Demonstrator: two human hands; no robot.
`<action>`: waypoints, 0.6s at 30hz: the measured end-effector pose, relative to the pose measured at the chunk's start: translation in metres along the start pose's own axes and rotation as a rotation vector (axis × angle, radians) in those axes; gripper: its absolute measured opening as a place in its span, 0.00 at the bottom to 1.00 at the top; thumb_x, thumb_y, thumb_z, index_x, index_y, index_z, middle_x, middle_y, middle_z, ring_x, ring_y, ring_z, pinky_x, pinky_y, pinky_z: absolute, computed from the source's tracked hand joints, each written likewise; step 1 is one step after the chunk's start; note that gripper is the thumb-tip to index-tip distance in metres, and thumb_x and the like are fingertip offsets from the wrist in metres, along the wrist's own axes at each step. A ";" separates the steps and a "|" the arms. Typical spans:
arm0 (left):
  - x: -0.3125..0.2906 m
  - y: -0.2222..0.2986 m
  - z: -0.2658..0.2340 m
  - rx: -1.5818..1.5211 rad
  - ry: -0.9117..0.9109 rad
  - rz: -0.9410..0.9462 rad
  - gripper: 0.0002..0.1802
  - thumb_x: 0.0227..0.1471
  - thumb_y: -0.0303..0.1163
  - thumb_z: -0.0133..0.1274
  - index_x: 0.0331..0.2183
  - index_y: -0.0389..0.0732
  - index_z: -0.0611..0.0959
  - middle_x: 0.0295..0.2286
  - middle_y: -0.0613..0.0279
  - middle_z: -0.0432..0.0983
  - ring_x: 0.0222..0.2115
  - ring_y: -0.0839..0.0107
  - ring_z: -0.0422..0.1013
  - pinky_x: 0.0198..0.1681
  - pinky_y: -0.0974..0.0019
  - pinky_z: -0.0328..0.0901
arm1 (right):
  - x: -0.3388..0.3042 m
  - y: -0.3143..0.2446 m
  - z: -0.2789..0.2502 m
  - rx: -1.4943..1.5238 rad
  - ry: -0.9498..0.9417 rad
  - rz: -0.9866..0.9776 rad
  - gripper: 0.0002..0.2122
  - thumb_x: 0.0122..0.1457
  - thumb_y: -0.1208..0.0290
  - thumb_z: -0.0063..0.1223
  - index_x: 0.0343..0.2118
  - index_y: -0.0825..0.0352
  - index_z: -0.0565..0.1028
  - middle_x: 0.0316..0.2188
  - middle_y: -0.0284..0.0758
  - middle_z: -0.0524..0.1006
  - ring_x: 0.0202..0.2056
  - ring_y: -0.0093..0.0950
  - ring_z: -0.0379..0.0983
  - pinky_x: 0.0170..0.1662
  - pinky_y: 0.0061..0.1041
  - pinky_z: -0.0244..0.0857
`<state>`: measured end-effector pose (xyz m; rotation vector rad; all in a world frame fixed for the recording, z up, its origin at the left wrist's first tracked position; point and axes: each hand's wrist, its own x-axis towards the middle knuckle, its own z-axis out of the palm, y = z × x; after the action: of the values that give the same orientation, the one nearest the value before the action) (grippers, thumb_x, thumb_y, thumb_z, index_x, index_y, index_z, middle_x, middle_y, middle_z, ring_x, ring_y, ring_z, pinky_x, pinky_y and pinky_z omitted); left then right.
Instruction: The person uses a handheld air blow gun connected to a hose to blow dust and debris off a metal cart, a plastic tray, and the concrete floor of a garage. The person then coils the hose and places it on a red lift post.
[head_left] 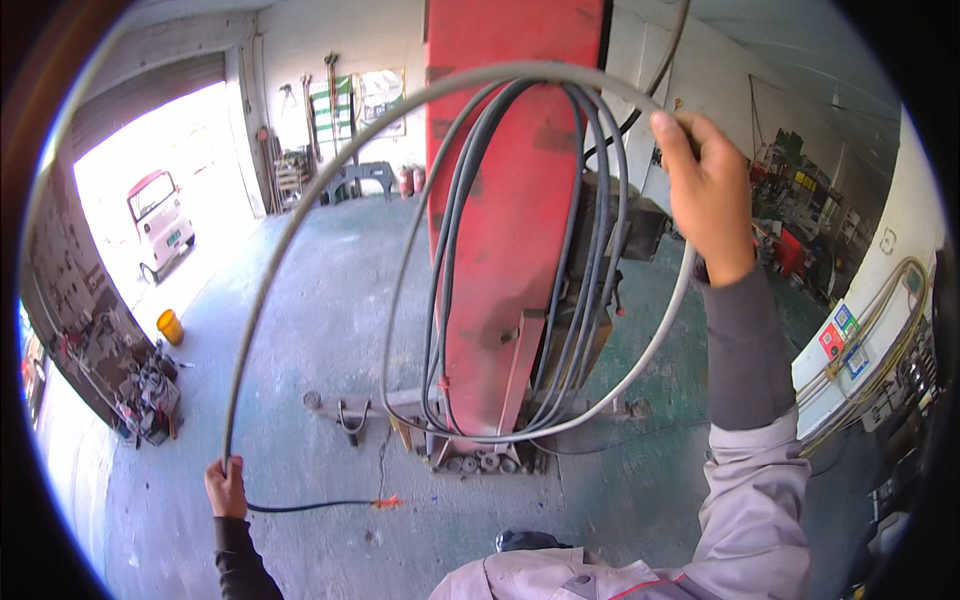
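Observation:
A long, flexible grey-black hose sweeps in a wide arc between my two hands. Low on the left, my left hand is closed around it near one end. Past that hand the hose runs right in a short dark length, its tip bright orange. My right hand, raised at the upper right, grips the hose with the thumb up. Below it the hose curves down and left toward several hanging loops. These loops hang in front of a tall red post; what holds them at the top is hidden.
The post's base stands on a worn green-grey floor. Through an open doorway at left shows a small vehicle. A yellow bucket is near it. Coiled yellowish hoses hang on the right wall; clutter lines both sides.

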<state>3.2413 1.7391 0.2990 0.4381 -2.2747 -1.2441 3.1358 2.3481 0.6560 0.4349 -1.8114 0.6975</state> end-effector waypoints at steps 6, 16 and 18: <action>0.076 0.190 0.058 -0.157 -0.104 0.086 0.26 0.65 0.51 0.43 0.22 0.41 0.69 0.13 0.71 0.58 0.13 0.79 0.58 0.17 0.68 0.54 | 0.093 0.091 -0.002 -0.259 0.149 0.023 0.23 0.64 0.52 0.48 0.31 0.73 0.77 0.22 0.45 0.77 0.28 0.44 0.75 0.34 0.37 0.67; 0.066 0.106 0.244 0.074 -0.284 0.324 0.24 0.58 0.41 0.56 0.47 0.35 0.70 0.30 0.48 0.78 0.34 0.51 0.76 0.38 0.53 0.68 | -0.096 0.294 0.038 -0.069 -0.281 0.344 0.17 0.68 0.56 0.41 0.39 0.65 0.76 0.29 0.49 0.77 0.34 0.52 0.74 0.36 0.44 0.67; 0.021 0.016 0.262 0.256 -0.231 0.248 0.35 0.57 0.46 0.56 0.54 0.30 0.65 0.41 0.36 0.75 0.44 0.48 0.74 0.45 0.55 0.69 | -0.192 0.351 0.029 -0.151 -0.330 0.368 0.15 0.68 0.60 0.42 0.43 0.68 0.74 0.38 0.49 0.77 0.41 0.50 0.73 0.42 0.40 0.67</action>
<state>3.0735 1.9166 0.1997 0.0967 -2.6033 -0.9247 2.9695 2.5880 0.3814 0.1171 -2.2723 0.7631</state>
